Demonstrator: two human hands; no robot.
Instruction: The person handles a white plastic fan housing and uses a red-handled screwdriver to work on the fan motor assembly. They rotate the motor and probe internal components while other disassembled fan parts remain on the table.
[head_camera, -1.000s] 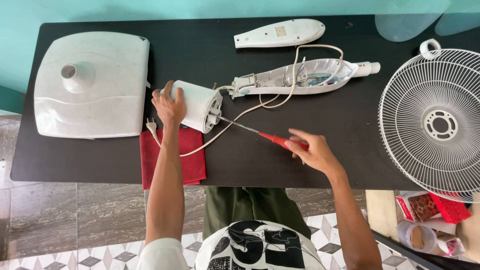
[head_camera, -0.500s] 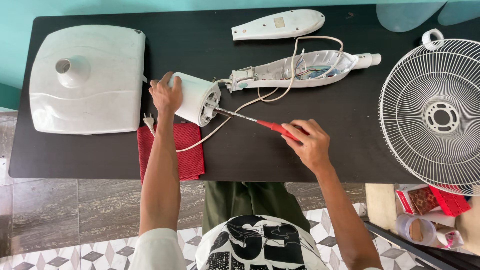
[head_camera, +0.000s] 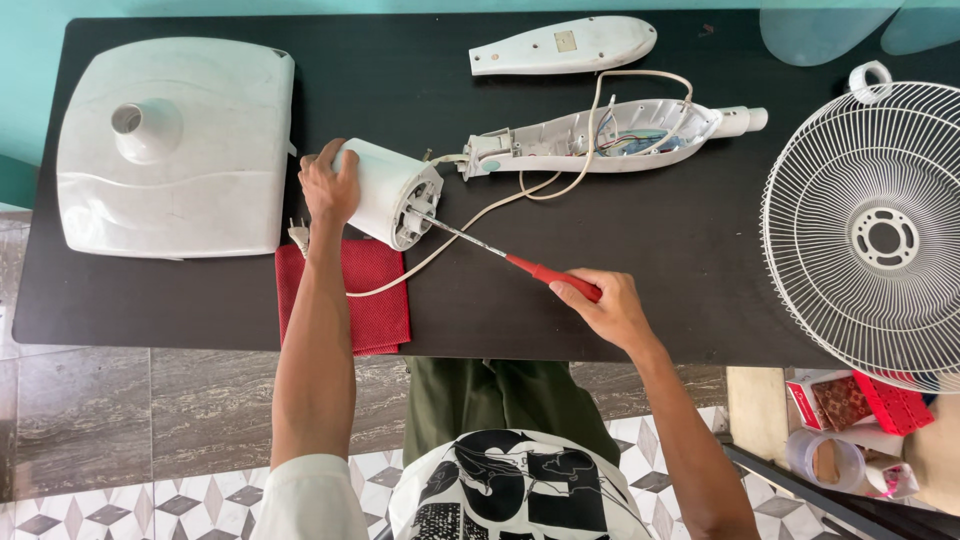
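Motor housing (head_camera: 392, 193) under left hand (head_camera: 330, 187)

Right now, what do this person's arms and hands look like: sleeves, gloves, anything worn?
Both hands, the left hand and the right hand, are bare, with no gloves, rings or watch visible. The forearms are uncovered; a short white sleeve covers the left upper arm. The right arm's sleeve is out of view.

light: bright, even daylight | shadows: soft, short | focus: sharp | glare: none
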